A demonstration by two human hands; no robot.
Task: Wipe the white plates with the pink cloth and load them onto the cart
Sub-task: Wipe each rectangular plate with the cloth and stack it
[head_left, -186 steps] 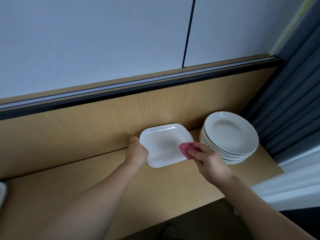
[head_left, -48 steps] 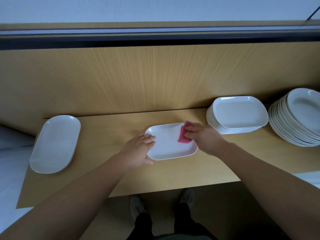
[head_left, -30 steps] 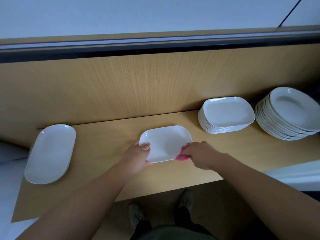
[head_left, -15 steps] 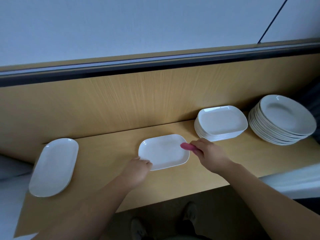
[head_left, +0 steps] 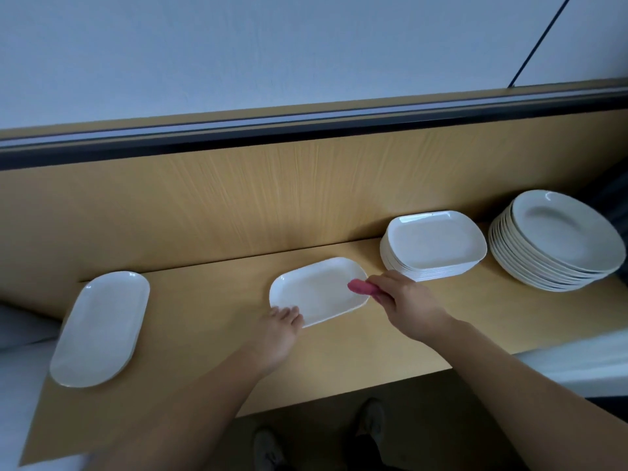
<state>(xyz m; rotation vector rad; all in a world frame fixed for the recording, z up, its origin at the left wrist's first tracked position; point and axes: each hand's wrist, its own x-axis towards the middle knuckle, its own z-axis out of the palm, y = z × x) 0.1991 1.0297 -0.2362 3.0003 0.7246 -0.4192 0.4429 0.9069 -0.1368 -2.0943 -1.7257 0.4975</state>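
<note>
- Wiping is under way: the pink cloth is bunched in the right hand and laid on the far-right rim of the single oblong plate, which lies flat on the wooden surface
- The plate is steadied at its near-left corner by the left hand, fingertips pressed on the rim, fingers fairly straight
- The right grip is closed round the cloth, the forearm reached in low from the right
- More work is judged to be waiting: a stack of oblong plates and a stack of round plates sit to the right, and a long oval plate lies well apart on the left
- Next, it seems, the rim must be finished, then the plate lifted level and carried to the cart, which is not in view
</note>
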